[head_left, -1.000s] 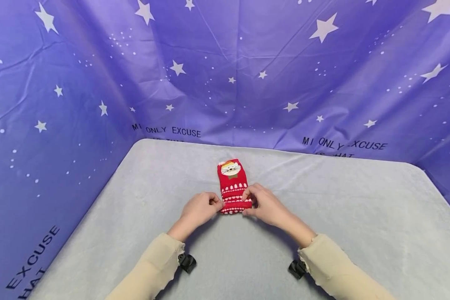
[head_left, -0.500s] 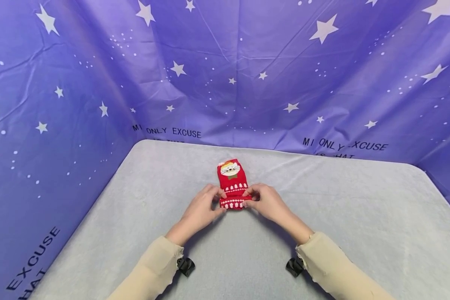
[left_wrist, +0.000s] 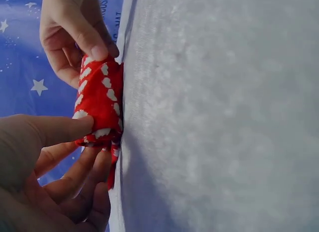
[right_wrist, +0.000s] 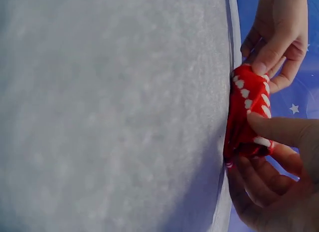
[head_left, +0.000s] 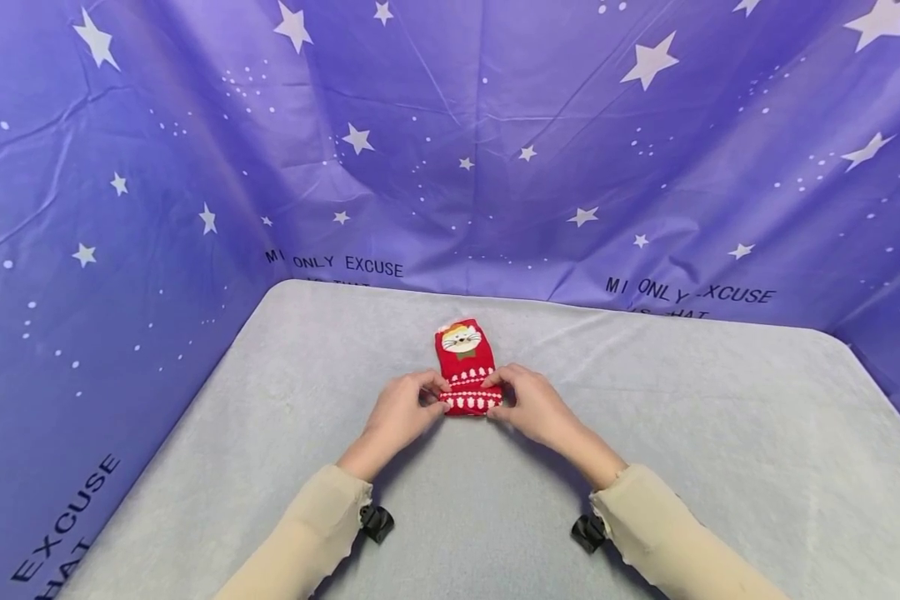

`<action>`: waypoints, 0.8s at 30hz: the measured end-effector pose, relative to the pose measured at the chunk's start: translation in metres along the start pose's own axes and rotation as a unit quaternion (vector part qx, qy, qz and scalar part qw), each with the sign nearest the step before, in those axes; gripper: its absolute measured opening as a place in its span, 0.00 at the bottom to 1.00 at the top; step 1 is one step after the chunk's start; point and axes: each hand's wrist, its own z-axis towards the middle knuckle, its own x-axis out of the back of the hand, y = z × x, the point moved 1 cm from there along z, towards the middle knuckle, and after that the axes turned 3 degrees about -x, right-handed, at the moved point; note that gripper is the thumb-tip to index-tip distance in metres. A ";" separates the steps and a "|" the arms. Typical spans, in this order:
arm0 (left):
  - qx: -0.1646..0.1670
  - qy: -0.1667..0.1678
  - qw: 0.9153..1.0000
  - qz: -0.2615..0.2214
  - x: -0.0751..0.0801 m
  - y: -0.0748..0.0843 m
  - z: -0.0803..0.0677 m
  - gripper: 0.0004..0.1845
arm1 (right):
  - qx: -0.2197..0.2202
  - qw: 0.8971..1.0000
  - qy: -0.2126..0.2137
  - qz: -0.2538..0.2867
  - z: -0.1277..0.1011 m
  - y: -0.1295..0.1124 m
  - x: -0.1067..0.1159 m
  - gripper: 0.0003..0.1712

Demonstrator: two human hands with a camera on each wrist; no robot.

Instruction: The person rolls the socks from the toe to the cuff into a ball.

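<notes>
A red knitted sock (head_left: 462,367) with white patterns and a white cat face lies on the table, its face end pointing away from me. The end nearer me is rolled over into a thick band. My left hand (head_left: 399,412) pinches the roll at its left side, thumb on the near face and fingers beyond. At the right side my right hand (head_left: 534,408) grips it the same way. In the left wrist view, the rolled sock (left_wrist: 102,102) shows white heart shapes between both thumbs. Its ends are partly covered by my fingers, and the right wrist view shows the roll (right_wrist: 247,110) too.
A pale grey cloth covers the table (head_left: 690,433), which has rounded far corners. Behind and to the left hangs a purple-blue curtain (head_left: 480,192) with white stars and black lettering. Black wrist-camera mounts (head_left: 377,523) sit under the beige sleeves (head_left: 307,525).
The near end of the sock has been rolled farther toward the cat face, making the sock shorter. My left hand has shifted its hold from the edge to the roll.
</notes>
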 end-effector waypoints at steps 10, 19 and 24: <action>0.030 -0.010 0.996 -0.085 0.015 0.008 -0.009 0.07 | -0.005 0.998 -0.005 0.059 -0.013 -0.009 0.006 0.15; 0.047 -0.027 0.994 -0.090 0.009 0.004 -0.012 0.05 | -0.006 0.997 -0.022 0.074 -0.017 -0.004 0.004 0.11; 0.033 -0.008 0.998 -0.046 0.005 0.006 -0.011 0.08 | -0.030 0.995 -0.023 0.090 -0.010 0.001 0.002 0.09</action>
